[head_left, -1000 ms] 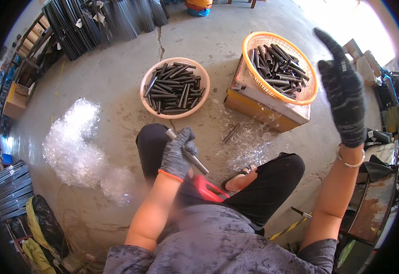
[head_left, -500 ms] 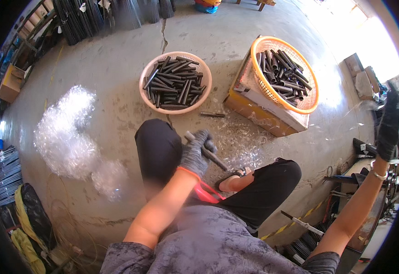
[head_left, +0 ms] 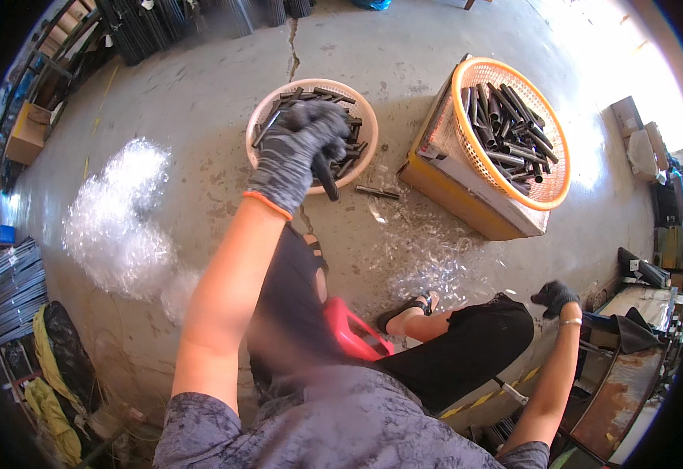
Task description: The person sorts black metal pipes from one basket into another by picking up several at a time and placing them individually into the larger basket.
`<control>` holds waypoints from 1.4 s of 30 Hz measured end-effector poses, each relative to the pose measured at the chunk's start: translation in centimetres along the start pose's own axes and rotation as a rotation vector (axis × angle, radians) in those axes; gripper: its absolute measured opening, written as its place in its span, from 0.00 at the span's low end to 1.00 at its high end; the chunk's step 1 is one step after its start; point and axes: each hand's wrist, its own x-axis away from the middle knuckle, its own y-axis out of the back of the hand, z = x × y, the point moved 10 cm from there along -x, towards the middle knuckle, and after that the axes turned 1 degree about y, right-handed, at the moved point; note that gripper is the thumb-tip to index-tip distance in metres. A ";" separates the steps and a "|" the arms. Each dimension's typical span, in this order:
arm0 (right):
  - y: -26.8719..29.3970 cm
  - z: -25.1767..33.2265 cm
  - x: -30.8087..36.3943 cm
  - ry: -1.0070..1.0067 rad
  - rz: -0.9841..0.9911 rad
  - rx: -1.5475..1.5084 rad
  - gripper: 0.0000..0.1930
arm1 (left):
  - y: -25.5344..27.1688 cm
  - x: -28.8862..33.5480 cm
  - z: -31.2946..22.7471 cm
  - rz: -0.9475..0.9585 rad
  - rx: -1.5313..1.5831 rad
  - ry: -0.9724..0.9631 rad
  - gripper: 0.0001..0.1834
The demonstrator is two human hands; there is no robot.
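Note:
My left hand [head_left: 298,148], in a grey-black knit glove with an orange cuff, is closed round a short dark tube [head_left: 326,178]. It is above the near side of a round pink basket [head_left: 369,117] with many similar dark tubes lying in it. My right hand [head_left: 555,300], in a dark glove, is beside my right knee at the right. Its fingers look curled, and I see nothing in them. One loose tube [head_left: 377,192] lies on the floor just right of the basket. A red plastic piece [head_left: 349,332] shows between my legs.
An orange basket [head_left: 564,168] full of dark tubes stands on a cardboard box [head_left: 466,195]. Clear plastic scraps [head_left: 435,270] litter the floor before me, and a heap of clear film [head_left: 114,227] lies at left. A rusty-topped bench [head_left: 619,399] is at right; bundled rods [head_left: 17,285] lie far left.
My left hand has moved forward with the tube, from over my knee to above the pink basket. My right hand has come down and inward from the far right to beside my knee.

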 end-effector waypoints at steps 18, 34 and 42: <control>-17.7 48.8 -12.1 0.848 -0.243 0.449 0.16 | -2.8 -3.7 4.7 -0.074 -0.236 0.149 0.14; -15.9 45.7 -14.9 0.634 -0.331 -0.148 0.16 | -0.4 -4.2 4.0 -0.157 -0.085 0.133 0.14; -12.7 34.7 -5.8 0.806 -0.202 -1.429 0.12 | -3.4 -3.1 3.4 0.030 -0.250 0.073 0.11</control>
